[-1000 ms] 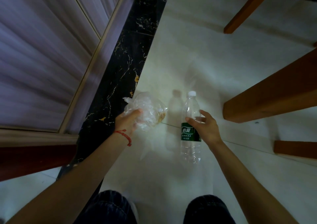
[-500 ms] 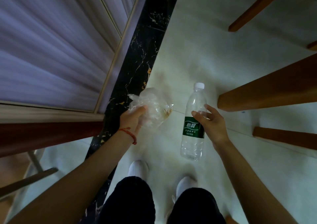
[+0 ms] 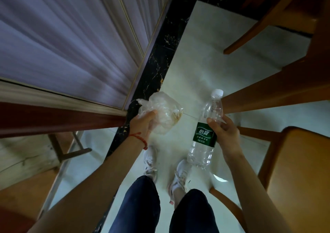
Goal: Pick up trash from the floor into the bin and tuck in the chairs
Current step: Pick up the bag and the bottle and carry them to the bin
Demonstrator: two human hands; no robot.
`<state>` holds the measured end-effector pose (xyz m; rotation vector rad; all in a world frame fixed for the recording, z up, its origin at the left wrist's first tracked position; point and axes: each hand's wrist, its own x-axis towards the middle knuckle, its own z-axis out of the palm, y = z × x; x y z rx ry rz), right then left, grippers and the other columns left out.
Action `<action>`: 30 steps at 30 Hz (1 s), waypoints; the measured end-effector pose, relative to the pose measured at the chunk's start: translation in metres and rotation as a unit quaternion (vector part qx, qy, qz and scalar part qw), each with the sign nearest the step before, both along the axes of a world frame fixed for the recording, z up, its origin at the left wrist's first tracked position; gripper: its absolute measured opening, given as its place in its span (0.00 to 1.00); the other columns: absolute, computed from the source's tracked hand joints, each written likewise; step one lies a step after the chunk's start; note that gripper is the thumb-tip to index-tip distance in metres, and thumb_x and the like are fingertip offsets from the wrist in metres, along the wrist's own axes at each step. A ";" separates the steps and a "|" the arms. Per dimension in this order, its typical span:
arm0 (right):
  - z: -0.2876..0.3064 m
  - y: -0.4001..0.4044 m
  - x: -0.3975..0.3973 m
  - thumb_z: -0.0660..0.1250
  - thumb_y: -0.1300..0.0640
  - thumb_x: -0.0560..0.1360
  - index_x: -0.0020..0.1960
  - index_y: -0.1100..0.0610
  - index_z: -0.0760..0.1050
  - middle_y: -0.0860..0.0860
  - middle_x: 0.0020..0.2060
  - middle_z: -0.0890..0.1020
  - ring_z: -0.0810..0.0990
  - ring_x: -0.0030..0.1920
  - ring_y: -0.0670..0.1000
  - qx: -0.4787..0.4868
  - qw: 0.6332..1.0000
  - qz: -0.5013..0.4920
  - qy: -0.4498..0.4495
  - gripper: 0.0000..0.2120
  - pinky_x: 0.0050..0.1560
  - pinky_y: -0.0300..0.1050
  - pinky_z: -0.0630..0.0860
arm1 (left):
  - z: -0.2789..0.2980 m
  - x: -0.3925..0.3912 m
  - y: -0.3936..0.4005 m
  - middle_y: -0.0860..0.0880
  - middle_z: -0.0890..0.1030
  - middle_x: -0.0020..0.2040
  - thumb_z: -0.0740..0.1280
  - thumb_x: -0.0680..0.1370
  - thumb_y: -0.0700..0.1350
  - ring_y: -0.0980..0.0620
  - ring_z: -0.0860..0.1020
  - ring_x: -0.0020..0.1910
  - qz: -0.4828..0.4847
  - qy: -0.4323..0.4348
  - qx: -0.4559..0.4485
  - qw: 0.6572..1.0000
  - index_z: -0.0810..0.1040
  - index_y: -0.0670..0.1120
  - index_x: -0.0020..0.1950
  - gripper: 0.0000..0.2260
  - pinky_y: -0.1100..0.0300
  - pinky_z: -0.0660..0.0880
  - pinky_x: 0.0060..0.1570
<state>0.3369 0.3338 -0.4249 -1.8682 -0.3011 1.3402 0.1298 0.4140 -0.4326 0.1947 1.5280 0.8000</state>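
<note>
My left hand [image 3: 142, 123] grips a crumpled clear plastic bag [image 3: 163, 115] with brownish residue inside, held above the pale floor. In my right hand [image 3: 224, 132] is an empty clear plastic bottle [image 3: 207, 131] with a white cap and a green label, held upright off the floor. A wooden chair [image 3: 300, 170] with a tan seat stands at the right, close to my right arm. Another wooden chair [image 3: 278, 7] is at the top right. No bin is in view.
A wooden table edge and leg [image 3: 267, 97] cross the right side. Pale curtains [image 3: 62, 36] hang at the left over a black marble floor strip [image 3: 157, 63]. A dark red wooden ledge [image 3: 53, 118] and a metal frame [image 3: 71, 152] lie at the left. My feet in white shoes stand on the light tiles [image 3: 205, 54].
I have risen from a crouch to standing. Both hands lifted the bag and the bottle up off the floor, and my legs and shoes came into view.
</note>
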 end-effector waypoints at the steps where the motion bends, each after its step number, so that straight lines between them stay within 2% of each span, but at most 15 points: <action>1: 0.020 -0.003 0.000 0.71 0.56 0.69 0.64 0.56 0.71 0.58 0.54 0.80 0.81 0.51 0.56 0.005 1.000 -0.004 0.004 0.24 0.50 0.50 0.79 | 0.019 0.001 -0.003 0.47 0.79 0.42 0.67 0.73 0.33 0.53 0.78 0.40 -0.003 0.002 -0.002 1.000 0.77 0.43 0.44 0.06 0.59 0.77 0.45; 4: 0.078 -0.009 -0.003 0.70 0.56 0.70 0.63 0.56 0.71 0.59 0.54 0.80 0.82 0.50 0.56 0.021 1.000 0.006 0.015 0.23 0.48 0.49 0.80 | 0.072 0.006 -0.012 0.46 0.78 0.40 0.67 0.73 0.33 0.51 0.76 0.39 -0.015 0.005 -0.004 1.000 0.76 0.43 0.41 0.06 0.56 0.75 0.48; 8: 0.145 -0.016 -0.012 0.68 0.57 0.71 0.62 0.59 0.71 0.58 0.53 0.80 0.82 0.48 0.53 0.057 0.997 0.043 -0.002 0.20 0.39 0.38 0.80 | 0.134 0.007 -0.020 0.47 0.78 0.38 0.68 0.72 0.33 0.52 0.76 0.37 -0.027 0.009 0.010 1.000 0.77 0.44 0.40 0.06 0.59 0.75 0.44; 10: 0.171 -0.020 -0.018 0.69 0.57 0.71 0.62 0.59 0.71 0.59 0.55 0.79 0.81 0.50 0.53 0.068 0.996 0.061 -0.015 0.21 0.41 0.39 0.81 | 0.158 0.003 -0.024 0.47 0.77 0.39 0.68 0.72 0.33 0.51 0.76 0.37 -0.028 0.003 0.019 0.999 0.77 0.44 0.39 0.06 0.57 0.75 0.45; 12: 0.192 -0.023 -0.024 0.69 0.57 0.71 0.65 0.57 0.69 0.58 0.56 0.78 0.80 0.52 0.53 0.074 0.995 0.067 -0.017 0.24 0.44 0.41 0.81 | 0.180 -0.004 -0.028 0.46 0.79 0.41 0.68 0.72 0.33 0.50 0.77 0.40 -0.033 -0.011 0.026 0.999 0.78 0.42 0.44 0.05 0.56 0.75 0.48; 14: 0.212 -0.028 -0.029 0.69 0.57 0.71 0.67 0.57 0.67 0.57 0.56 0.78 0.80 0.52 0.53 0.081 0.995 0.061 -0.014 0.25 0.44 0.40 0.81 | 0.199 -0.015 -0.033 0.46 0.79 0.45 0.68 0.72 0.34 0.49 0.78 0.44 -0.027 -0.019 0.031 0.999 0.78 0.40 0.50 0.08 0.53 0.75 0.52; 17: 0.236 -0.035 -0.037 0.70 0.56 0.70 0.66 0.58 0.68 0.59 0.57 0.78 0.81 0.52 0.55 0.093 0.994 0.056 -0.004 0.27 0.45 0.43 0.81 | 0.224 -0.032 -0.040 0.46 0.80 0.46 0.68 0.72 0.35 0.49 0.78 0.45 -0.032 -0.014 0.046 0.998 0.77 0.41 0.50 0.08 0.53 0.75 0.52; 22: 0.268 -0.039 -0.054 0.69 0.59 0.72 0.66 0.59 0.68 0.58 0.55 0.78 0.80 0.50 0.50 0.112 0.992 0.047 -0.021 0.25 0.35 0.32 0.77 | 0.254 -0.054 -0.036 0.45 0.80 0.45 0.69 0.72 0.36 0.46 0.79 0.46 -0.050 -0.010 0.072 0.996 0.77 0.41 0.52 0.09 0.47 0.75 0.55; 26: 0.278 -0.040 -0.062 0.69 0.57 0.71 0.65 0.59 0.69 0.58 0.54 0.79 0.81 0.50 0.53 0.117 0.991 0.055 -0.031 0.24 0.38 0.36 0.79 | 0.265 -0.066 -0.030 0.45 0.81 0.46 0.72 0.66 0.42 0.44 0.79 0.48 -0.055 -0.010 0.071 0.996 0.79 0.44 0.48 0.11 0.43 0.74 0.57; 28: 0.281 -0.040 -0.065 0.69 0.56 0.71 0.64 0.58 0.70 0.58 0.52 0.80 0.82 0.49 0.53 0.120 0.990 0.062 -0.032 0.23 0.41 0.40 0.80 | 0.270 -0.068 -0.027 0.44 0.80 0.44 0.71 0.69 0.39 0.46 0.79 0.45 -0.043 -0.012 0.073 0.996 0.79 0.43 0.46 0.08 0.44 0.75 0.57; 30: 0.285 -0.039 -0.066 0.69 0.56 0.71 0.62 0.59 0.72 0.58 0.51 0.81 0.83 0.47 0.53 0.128 0.989 0.070 -0.037 0.20 0.40 0.39 0.80 | 0.275 -0.070 -0.028 0.45 0.80 0.43 0.70 0.71 0.38 0.47 0.79 0.43 -0.025 -0.016 0.082 0.996 0.79 0.43 0.46 0.05 0.46 0.75 0.55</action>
